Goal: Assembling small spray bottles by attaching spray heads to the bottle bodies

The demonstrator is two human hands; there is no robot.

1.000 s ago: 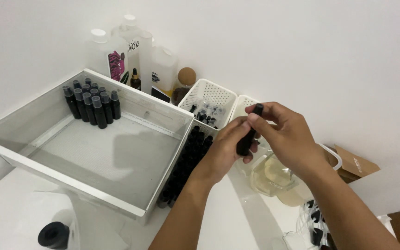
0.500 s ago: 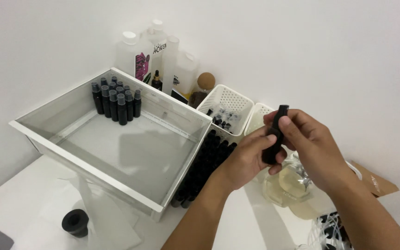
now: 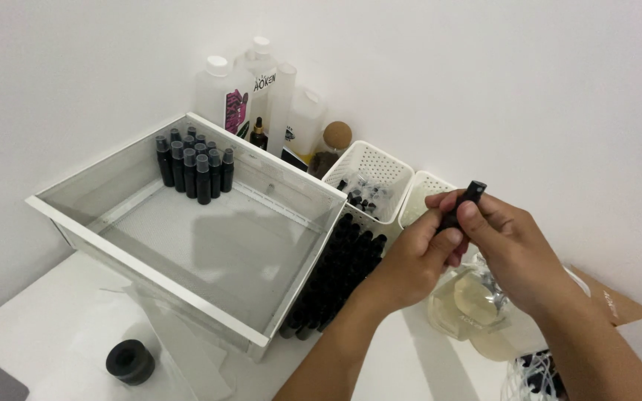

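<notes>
Both of my hands hold one small black spray bottle (image 3: pixel 467 202) in the air at the right. My left hand (image 3: pixel 419 256) grips its lower body from below. My right hand (image 3: pixel 505 241) pinches its upper part, with the black cap sticking out above my fingers. To the left stands a large white tray (image 3: pixel 187 278) with a cluster of several upright black bottles (image 3: pixel 193 165) in its far corner. More black bottles (image 3: pixel 336 276) lie in a row along the tray's right side, under my left forearm.
Two white perforated baskets (image 3: pixel 388 165) stand behind my hands, one with small caps. White plastic bottles (image 3: pixel 221 96) and a cork-stoppered jar (image 3: pixel 334 141) line the wall. A clear bag of yellowish liquid (image 3: pixel 469 308) lies under my right hand. A black ring (image 3: pixel 131 362) sits at the front left.
The view has shifted, so the tray sits further right and lower in frame. My hands have kept hold of the black bottle and turned it, with its cap now tilted up to the right.
</notes>
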